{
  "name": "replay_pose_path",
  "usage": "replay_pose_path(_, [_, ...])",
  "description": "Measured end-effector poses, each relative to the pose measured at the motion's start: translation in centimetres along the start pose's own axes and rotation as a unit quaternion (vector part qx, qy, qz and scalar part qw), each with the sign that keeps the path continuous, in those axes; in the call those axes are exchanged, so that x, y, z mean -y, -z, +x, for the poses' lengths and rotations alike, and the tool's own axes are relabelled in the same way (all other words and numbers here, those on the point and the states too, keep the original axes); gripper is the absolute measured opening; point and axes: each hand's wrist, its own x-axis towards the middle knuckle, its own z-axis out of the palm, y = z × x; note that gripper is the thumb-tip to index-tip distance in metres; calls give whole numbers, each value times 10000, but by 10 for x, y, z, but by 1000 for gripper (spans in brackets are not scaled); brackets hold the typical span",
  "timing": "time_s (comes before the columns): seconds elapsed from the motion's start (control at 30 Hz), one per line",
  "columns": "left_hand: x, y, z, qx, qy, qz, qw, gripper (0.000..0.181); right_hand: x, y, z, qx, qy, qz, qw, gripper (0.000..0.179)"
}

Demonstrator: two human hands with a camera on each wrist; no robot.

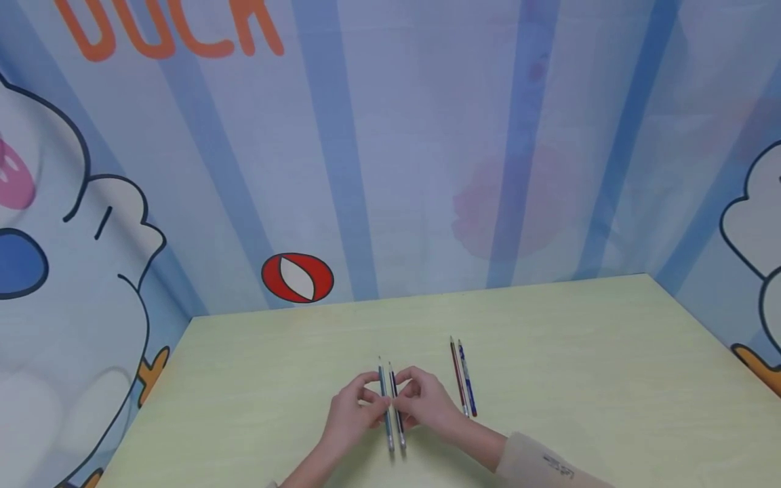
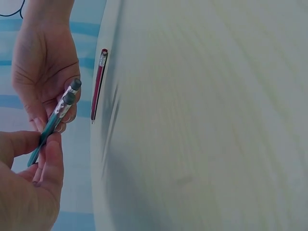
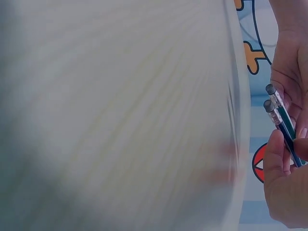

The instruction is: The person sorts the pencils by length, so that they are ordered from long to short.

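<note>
In the head view my left hand (image 1: 354,412) pinches a teal pencil (image 1: 388,434) between thumb and fingers. Close beside it, a dark blue pencil (image 1: 400,431) is pinched by my right hand (image 1: 430,405). The two pencils stand almost parallel, tips pointing away and eraser ends toward me, with a narrow gap between them. Both wrist views show them lifted off the table, with grey erasers and silver ferrules; the fingers hide their middles. To the right of my right hand lie a dark red pencil (image 1: 457,373) and a blue patterned pencil (image 1: 467,379), side by side.
The pale yellow-green table (image 1: 579,366) ends at the back against a blue striped cloth (image 1: 415,169) with printed cartoon figures and a red-and-white oval (image 1: 297,278). Shadows of the held pencils fall on the tabletop.
</note>
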Motion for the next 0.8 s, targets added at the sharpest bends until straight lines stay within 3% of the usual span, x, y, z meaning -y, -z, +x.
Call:
replay_pose_path(0.43, [2,-16,4,128,-83,-157,9998,42,-4,21,-14,146,-61,-214,9996,29])
replay_pose_path(0.8, [-7,-48,17,387,-105,-17,9992,40,-6,53,-36,-75,-92,-366,9993,31])
